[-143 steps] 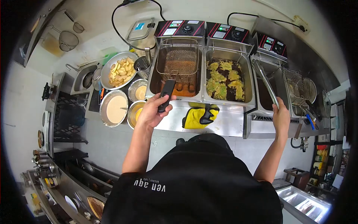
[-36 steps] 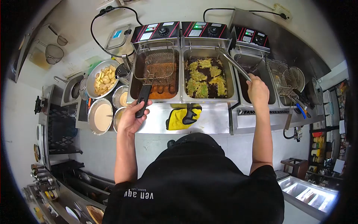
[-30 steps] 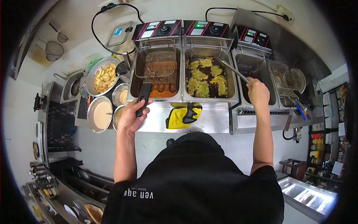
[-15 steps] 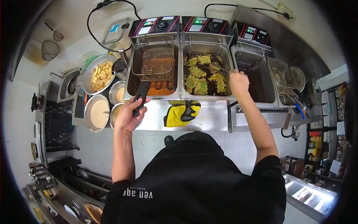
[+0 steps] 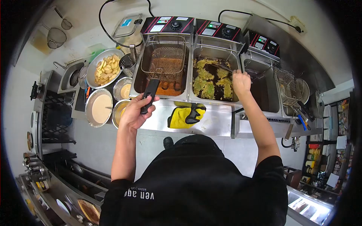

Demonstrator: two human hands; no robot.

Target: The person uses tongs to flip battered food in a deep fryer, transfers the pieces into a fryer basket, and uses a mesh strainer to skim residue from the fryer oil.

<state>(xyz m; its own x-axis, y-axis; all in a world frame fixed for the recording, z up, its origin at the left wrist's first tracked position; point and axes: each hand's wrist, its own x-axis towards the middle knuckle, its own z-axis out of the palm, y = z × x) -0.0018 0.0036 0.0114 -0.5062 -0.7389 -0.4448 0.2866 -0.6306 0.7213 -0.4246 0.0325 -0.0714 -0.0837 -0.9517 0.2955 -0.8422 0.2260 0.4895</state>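
Note:
My left hand [image 5: 137, 112] is closed on the black handle of a wire fryer basket [image 5: 166, 60]. The basket sits over the left fryer [image 5: 136, 84], which holds orange-brown oil with a dark heating coil showing. With my right hand [image 5: 241, 81] I grip what look like metal tongs [image 5: 225, 68], their tips over the middle fryer [image 5: 212, 100]. Several green-yellow battered fritters [image 5: 206, 89] float there in dark oil. One lies close to the tongs; whether the tips touch it I cannot tell.
Left of the fryers stand a bowl of sliced potatoes [image 5: 107, 71], a bowl of pale batter [image 5: 100, 109] and smaller bowls. Yellow-black gloves [image 5: 185, 116] lie on the front ledge. To the right are a third fryer [image 5: 264, 94], another wire basket [image 5: 288, 88] and utensils [image 5: 302, 119].
The view has shifted, so the fryers and bowls appear farther right. Both hands keep their grips. The tongs have moved slightly over the middle fryer, and the fritters have drifted a little.

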